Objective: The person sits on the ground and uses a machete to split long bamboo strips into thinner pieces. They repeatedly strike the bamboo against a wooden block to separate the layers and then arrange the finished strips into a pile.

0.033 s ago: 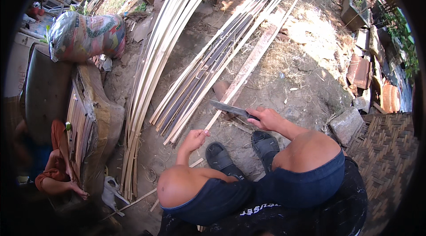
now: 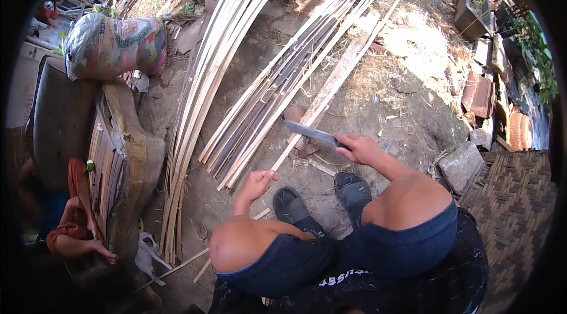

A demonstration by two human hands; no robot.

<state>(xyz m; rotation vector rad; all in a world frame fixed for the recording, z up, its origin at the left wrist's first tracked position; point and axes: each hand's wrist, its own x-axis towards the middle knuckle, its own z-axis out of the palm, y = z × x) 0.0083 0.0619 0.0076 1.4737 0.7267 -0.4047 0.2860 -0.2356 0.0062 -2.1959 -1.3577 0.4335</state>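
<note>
left hand: the left hand [image 2: 257,186] is closed on the near end of a pale strip [image 2: 344,79]; the fingers cover that end, so its tip cannot be seen.
right hand: the right hand [image 2: 357,150], well apart from the other, is wrapped around the handle of a knife [image 2: 313,134] — most of that handle is hidden in the fist.
blade: lies across the strip, just ahead of the left hand; whether its edge touches the wood is hard to tell.
strip: slants up and away along a brown plank [image 2: 349,57], partly covering it.
bundles: a pale bundle [image 2: 204,72] and a darker bundle [image 2: 277,89] lie to the left; the upper edge cuts off both far ends.
other person: bent legs [image 2: 77,219] show at the left, the upper body lost in shadow — hands not clear.
pale shape: something whitish [image 2: 146,255] by the pale bundle's near ends, too indistinct to name.
</note>
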